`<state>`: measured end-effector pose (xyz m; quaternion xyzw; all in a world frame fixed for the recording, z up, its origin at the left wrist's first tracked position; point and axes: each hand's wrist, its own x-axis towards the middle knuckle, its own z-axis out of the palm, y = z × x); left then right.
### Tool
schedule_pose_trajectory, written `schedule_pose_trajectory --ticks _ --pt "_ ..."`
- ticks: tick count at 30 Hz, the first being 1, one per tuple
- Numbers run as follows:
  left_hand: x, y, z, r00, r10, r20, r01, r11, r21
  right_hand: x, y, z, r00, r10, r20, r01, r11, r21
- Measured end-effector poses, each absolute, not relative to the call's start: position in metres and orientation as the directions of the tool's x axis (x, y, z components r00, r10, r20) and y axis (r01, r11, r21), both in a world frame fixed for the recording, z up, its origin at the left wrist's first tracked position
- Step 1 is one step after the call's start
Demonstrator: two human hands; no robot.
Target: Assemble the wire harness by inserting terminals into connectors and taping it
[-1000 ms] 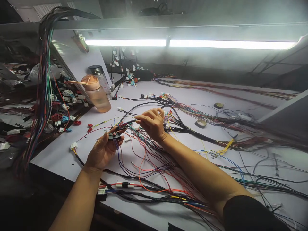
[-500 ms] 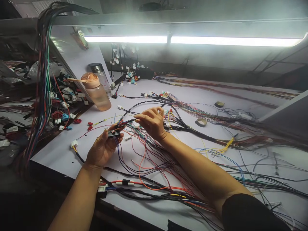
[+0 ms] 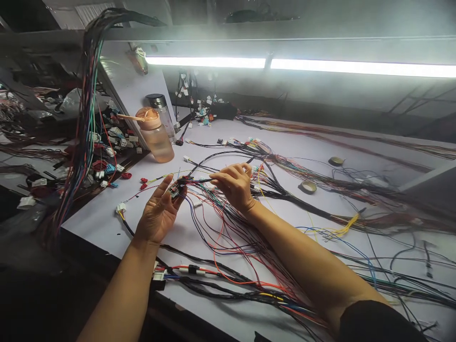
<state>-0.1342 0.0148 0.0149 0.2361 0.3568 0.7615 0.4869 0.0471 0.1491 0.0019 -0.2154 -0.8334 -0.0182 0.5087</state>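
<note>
My left hand holds a dark connector between its thumb and fingers, palm turned up. Red and blue wires run out of that connector. To its right, my right hand pinches a black-wrapped cable that leads to the connector. Loose red, blue and green wires spread over the white table beneath both hands. Fingertip details at the connector are partly hidden.
Two bottles, one with a peach lid, stand at the back left. A thick wire bundle hangs at the left. Tape rolls lie at right. A taped harness runs along the front edge. A lit tube spans above.
The connector in my left hand has tilted and now sits closer against the cable end. My left thumb has lifted. The whole view has shifted, so things appear further right.
</note>
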Motion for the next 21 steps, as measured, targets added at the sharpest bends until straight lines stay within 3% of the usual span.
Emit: schedule_pose_trajectory --ticks 8,21 --pt "-0.135 0.0122 0.0157 -0.464 0.877 0.127 -0.502 -0.378 0.778 0.0478 0.1489 -0.0003 -0.382 0.345 0.857 0.38 0.904 -0.195" --pt "-0.1363 0.0155 0.0151 -0.497 0.867 0.038 -0.574 -0.361 0.735 0.0477 0.1457 0.0 -0.392 0.36 0.847 0.371 0.904 -0.212"
